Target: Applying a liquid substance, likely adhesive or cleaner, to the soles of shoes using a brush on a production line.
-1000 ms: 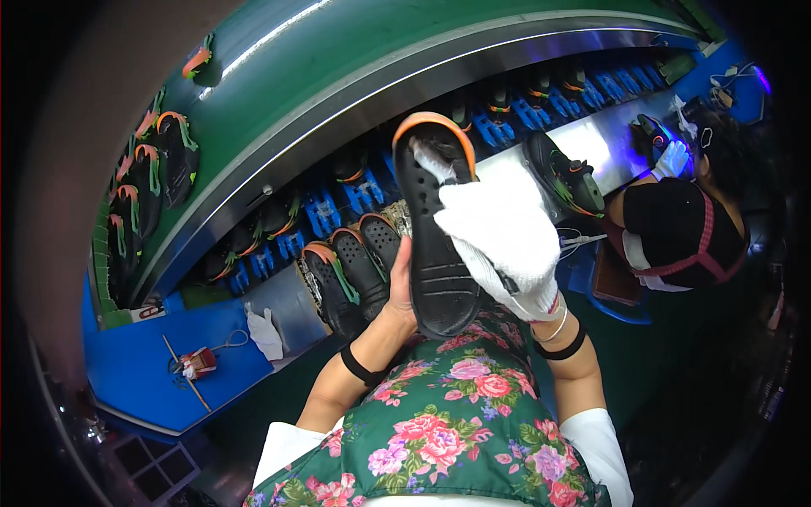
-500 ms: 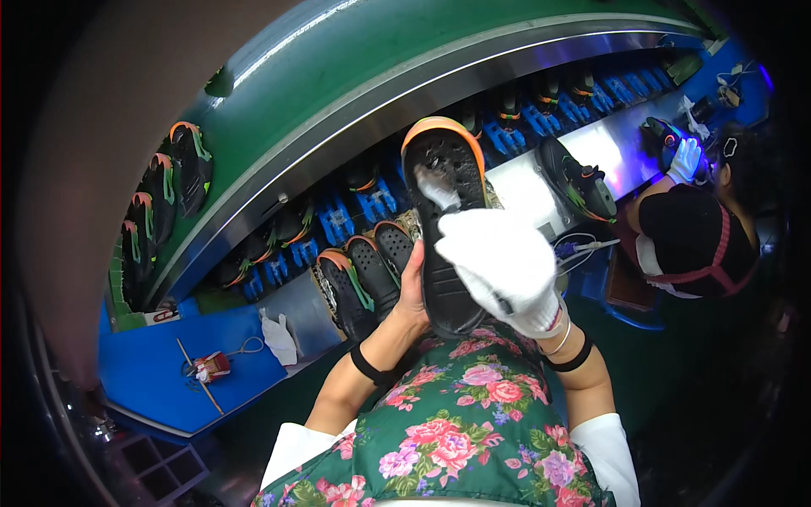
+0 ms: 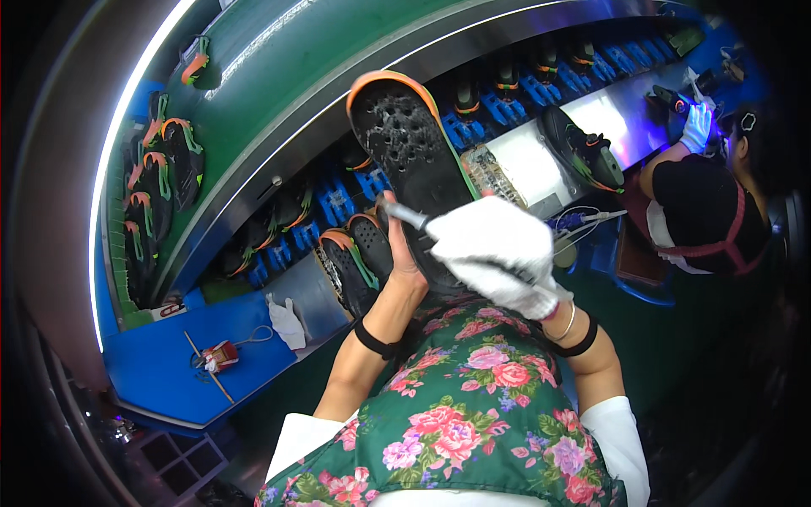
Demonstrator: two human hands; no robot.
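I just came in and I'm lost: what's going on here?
A person's bare left hand holds a black shoe, orange-rimmed end away from the body. The gloved right hand grips a slim tool, apparently a brush, its tip near the left hand. The black shoe looks shiny around its holes. More shoes stand to the left, and at the right a co-worker handles another shoe.
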